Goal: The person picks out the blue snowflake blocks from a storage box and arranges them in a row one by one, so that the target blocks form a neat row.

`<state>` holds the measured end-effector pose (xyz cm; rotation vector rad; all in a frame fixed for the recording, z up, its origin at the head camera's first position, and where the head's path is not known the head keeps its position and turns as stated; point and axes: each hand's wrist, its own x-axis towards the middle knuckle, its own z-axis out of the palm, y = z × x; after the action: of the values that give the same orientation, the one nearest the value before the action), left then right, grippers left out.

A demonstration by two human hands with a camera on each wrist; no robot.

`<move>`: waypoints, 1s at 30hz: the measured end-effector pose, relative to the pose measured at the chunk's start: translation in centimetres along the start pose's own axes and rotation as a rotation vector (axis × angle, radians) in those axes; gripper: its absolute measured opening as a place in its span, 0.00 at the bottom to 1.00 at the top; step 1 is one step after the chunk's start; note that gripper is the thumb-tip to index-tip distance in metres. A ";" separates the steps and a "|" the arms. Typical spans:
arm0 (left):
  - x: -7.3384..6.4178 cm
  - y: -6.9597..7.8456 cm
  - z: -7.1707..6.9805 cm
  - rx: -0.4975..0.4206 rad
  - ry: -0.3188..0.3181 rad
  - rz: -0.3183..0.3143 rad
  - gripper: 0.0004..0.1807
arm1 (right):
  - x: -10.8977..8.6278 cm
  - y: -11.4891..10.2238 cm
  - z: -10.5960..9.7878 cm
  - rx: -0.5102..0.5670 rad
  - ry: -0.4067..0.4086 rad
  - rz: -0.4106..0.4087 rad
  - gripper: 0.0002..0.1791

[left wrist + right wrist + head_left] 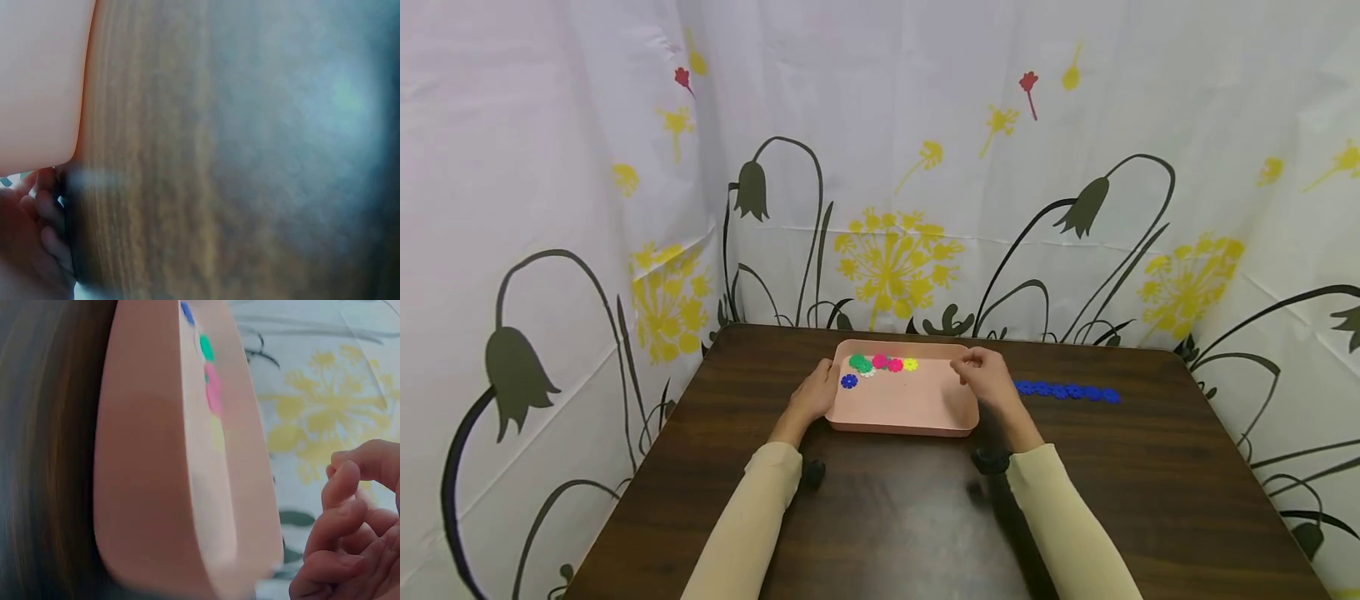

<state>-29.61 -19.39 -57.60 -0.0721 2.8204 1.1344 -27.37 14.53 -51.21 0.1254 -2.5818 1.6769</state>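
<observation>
A shallow pink tray [902, 408] lies on the table. My left hand [815, 392] grips its left side; in the left wrist view some fingers [53, 209] are bent by the tray corner. Inside the tray, toward the back left, are small flower-shaped discs: a blue disc [849, 381], green discs [865, 366], a white disc [868, 372], pink discs [895, 365] and a yellow disc [910, 364]. Above the tray's right edge, my right hand [987, 379] has its fingers curled and fingertips close together. No object shows between them in the right wrist view.
To the right of the tray, a row of several blue flower-shaped discs [1067, 391] runs across the dark wooden table [1150, 467]. A white curtain [880, 125] with printed flowers hangs behind the table and along its sides.
</observation>
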 end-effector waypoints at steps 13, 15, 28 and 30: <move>1.8 -1.7 0.7 -0.013 -0.004 -0.016 0.31 | 0.2 -1.2 7.7 -0.039 -0.095 0.000 0.09; 2.1 -2.2 0.9 -0.009 -0.004 -0.017 0.32 | 0.3 -1.2 8.8 -0.051 -0.097 0.011 0.08; 1.0 -1.3 0.2 -0.026 0.008 0.000 0.33 | 0.8 -2.8 14.7 -0.108 -0.083 0.010 0.14; 1.1 -1.4 0.3 -0.031 0.000 0.008 0.34 | 0.8 -2.9 15.3 -0.148 -0.102 0.012 0.14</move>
<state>-30.56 -20.20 -58.84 -0.0635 2.8057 1.1798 -27.92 -0.71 -54.71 0.1925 -2.7747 1.5144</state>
